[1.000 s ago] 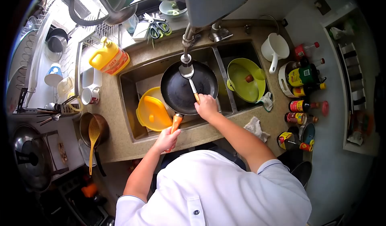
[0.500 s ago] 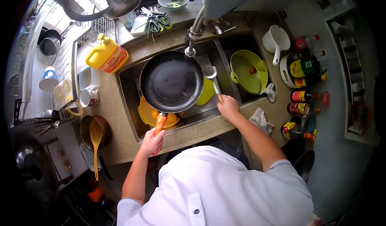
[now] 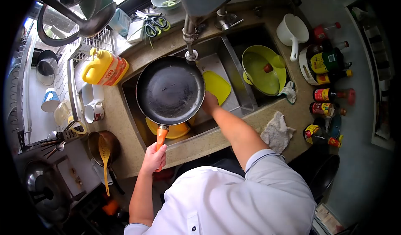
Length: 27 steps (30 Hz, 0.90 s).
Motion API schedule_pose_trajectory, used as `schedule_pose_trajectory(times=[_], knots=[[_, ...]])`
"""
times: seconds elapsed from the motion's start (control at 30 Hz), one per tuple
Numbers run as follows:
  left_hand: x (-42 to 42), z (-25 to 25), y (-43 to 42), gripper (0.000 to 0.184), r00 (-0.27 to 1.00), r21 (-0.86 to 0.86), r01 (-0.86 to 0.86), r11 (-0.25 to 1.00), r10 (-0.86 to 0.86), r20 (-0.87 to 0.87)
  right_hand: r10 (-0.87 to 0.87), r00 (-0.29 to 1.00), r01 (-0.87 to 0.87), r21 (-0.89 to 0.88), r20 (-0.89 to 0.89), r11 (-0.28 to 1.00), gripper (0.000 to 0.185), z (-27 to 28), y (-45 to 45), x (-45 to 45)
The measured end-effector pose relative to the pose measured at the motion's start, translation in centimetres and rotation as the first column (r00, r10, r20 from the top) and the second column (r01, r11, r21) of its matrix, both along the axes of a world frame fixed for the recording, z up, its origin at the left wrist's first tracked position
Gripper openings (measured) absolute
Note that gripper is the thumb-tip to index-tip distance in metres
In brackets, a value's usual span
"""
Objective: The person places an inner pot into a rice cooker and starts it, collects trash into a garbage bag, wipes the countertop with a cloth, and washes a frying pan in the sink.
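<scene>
Holding the frying pan (image 3: pixel 170 91) over the larger basin of the sink (image 3: pixel 217 62), with the left hand (image 3: pixel 153 157) closed round the orange handle (image 3: pixel 161 137). Reaching to the frying pan's right edge with the right hand (image 3: pixel 210 103), fingers hidden; cannot tell how open or whether holding anything. Partly covering the yellow bowl (image 3: pixel 177 130) from view.

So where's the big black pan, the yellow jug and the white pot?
Black pan (image 3: pixel 170 88), head view: middle of its dark round surface.
Yellow jug (image 3: pixel 98 69), head view: its yellow side, beside the label.
White pot (image 3: pixel 291 29), head view: its round part.
</scene>
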<state>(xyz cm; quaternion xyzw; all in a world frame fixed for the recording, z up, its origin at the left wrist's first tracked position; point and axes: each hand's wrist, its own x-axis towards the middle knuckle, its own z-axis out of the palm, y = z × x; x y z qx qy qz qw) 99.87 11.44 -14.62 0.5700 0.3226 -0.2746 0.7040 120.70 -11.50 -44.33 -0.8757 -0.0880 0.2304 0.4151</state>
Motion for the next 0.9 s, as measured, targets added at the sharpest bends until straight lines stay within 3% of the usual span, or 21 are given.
schedule_pose_trajectory(times=[0.1,0.13,0.17,0.2,0.27,0.33,0.43,0.57,0.63,0.67,0.77,0.87,0.9], knots=[[0.7,-0.5,-0.7,0.014,0.999,-0.035,0.029,0.999,-0.028,0.018,-0.087,0.996,0.086,-0.192,0.006,0.978,0.02,10.7,-3.2,-1.2],[1.0,-0.8,-1.0,0.015,0.999,-0.06,0.044,0.997,-0.043,0.014,-0.19,0.971,0.221,-0.256,0.143,0.941,0.02,13.1,-5.2,-2.6],[1.2,-1.2,-1.4,0.015,0.999,-0.071,0.038,0.997,-0.037,0.024,-0.146,0.904,0.234,-0.178,0.402,0.956,0.022,16.0,-8.4,-3.9],[1.4,-1.5,-2.0,0.016,0.998,-0.084,0.06,0.995,-0.057,0.031,-0.168,0.759,0.304,-0.114,0.629,0.946,0.025,19.5,-11.2,-5.8],[1.7,-3.1,-2.8,0.017,0.993,-0.123,0.109,0.986,-0.103,0.055,-0.183,0.66,0.475,-0.216,0.729,0.853,0.036,22.6,-16.5,-10.2],[2.0,-4.5,-3.8,0.018,0.986,-0.117,0.147,0.982,-0.137,0.09,-0.147,0.704,0.559,-0.414,0.694,0.719,0.048,22.2,-21.2,-14.8],[2.3,-5.4,-4.5,0.019,0.972,-0.083,0.211,0.974,-0.2,0.126,-0.148,0.699,0.517,-0.351,0.7,0.781,0.049,22.7,-23.1,-14.8],[1.8,-5.9,-5.0,0.019,0.961,-0.105,0.258,0.96,-0.244,0.13,-0.067,0.63,0.38,-0.232,0.773,0.895,0.046,25.5,-18.7,-1.3],[1.6,-5.5,-5.2,0.02,0.966,-0.138,0.245,0.959,-0.23,0.116,0.028,0.618,0.308,-0.274,0.786,0.911,0.054,24.1,-16.6,7.5],[1.5,-5.3,-5.3,0.019,0.962,-0.125,0.258,0.958,-0.242,0.127,0.113,0.619,0.285,-0.357,0.777,0.889,0.058,23.3,-15.5,11.7],[1.4,-5.1,-5.6,0.018,0.963,-0.1,0.254,0.962,-0.241,0.122,0.223,0.785,0.222,-0.598,0.578,0.77,0.067,23.6,-12.0,20.3],[1.7,-5.1,-5.6,0.018,0.973,-0.111,0.225,0.968,-0.218,0.078,0.286,0.795,0.218,-0.691,0.535,0.689,0.061,22.6,-10.6,23.9],[1.8,-5.2,-5.6,0.017,0.977,-0.13,0.21,0.969,-0.204,0.056,0.22,0.86,0.21,-0.713,0.46,0.669,0.057,23.3,-10.1,24.5]])
